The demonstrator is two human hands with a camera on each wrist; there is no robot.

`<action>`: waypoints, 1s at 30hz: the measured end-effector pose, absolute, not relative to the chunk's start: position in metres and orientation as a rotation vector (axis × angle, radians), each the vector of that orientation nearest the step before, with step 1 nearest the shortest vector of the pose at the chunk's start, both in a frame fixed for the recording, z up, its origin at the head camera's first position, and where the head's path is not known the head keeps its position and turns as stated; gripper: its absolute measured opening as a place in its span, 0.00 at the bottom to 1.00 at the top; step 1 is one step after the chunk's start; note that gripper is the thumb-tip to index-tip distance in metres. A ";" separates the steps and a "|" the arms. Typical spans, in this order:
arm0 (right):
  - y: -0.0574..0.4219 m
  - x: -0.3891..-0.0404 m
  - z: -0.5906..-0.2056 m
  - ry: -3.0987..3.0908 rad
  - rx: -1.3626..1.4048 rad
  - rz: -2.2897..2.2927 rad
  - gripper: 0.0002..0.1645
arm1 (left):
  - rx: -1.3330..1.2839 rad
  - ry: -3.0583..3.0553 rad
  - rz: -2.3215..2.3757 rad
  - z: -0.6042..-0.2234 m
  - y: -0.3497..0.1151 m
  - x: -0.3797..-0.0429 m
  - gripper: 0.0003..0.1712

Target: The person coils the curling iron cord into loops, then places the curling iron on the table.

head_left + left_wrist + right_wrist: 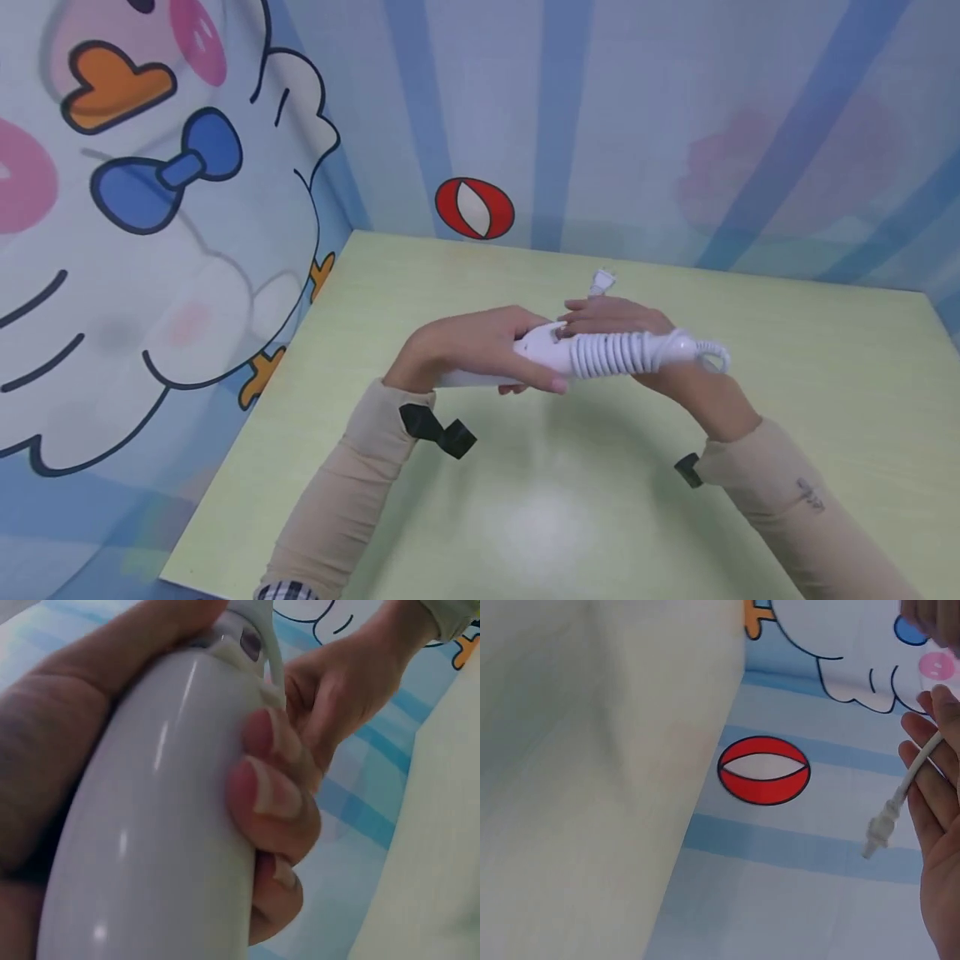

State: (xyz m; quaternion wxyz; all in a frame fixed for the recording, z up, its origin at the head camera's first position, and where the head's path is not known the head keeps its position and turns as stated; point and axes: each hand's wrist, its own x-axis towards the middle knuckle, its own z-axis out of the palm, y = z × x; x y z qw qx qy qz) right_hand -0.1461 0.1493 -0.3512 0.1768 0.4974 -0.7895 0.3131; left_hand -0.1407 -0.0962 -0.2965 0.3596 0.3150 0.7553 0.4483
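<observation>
A white handheld electric appliance (pixel 542 353) with a long rounded body lies sideways above the table. My left hand (pixel 487 340) grips its body, with thumb and fingers wrapped around it. Several turns of its white power cord (pixel 613 354) are wound around the handle end. In the left wrist view, a small dark button (pixel 250 645) shows near the top of the glossy body. Just behind the wound part, my right hand (pixel 624 315) holds the loose cord across its fingers. The plug (pixel 883 825) dangles past the fingertips in the right wrist view.
Below both hands is a pale yellow-green table (pixel 540 500), its back edge against a blue striped wall (pixel 637 125). A red and white ball (pixel 474 208) and a large cartoon bird (pixel 165 275) are printed on the walls.
</observation>
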 end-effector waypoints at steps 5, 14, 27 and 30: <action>0.161 -0.152 -0.347 -2.333 1.414 0.887 0.24 | 0.881 2.016 0.966 -0.295 -0.086 -0.134 0.18; 0.163 -0.162 -0.331 -2.434 1.370 0.519 0.19 | 0.838 2.231 0.697 -0.300 -0.073 -0.127 0.20; 0.140 -0.145 -0.318 -2.467 1.257 0.077 0.18 | 0.427 2.638 0.476 -0.326 -0.064 -0.135 0.24; 0.132 -0.138 -0.326 -2.515 1.172 0.102 0.13 | 0.359 2.696 0.519 -0.336 -0.065 -0.143 0.24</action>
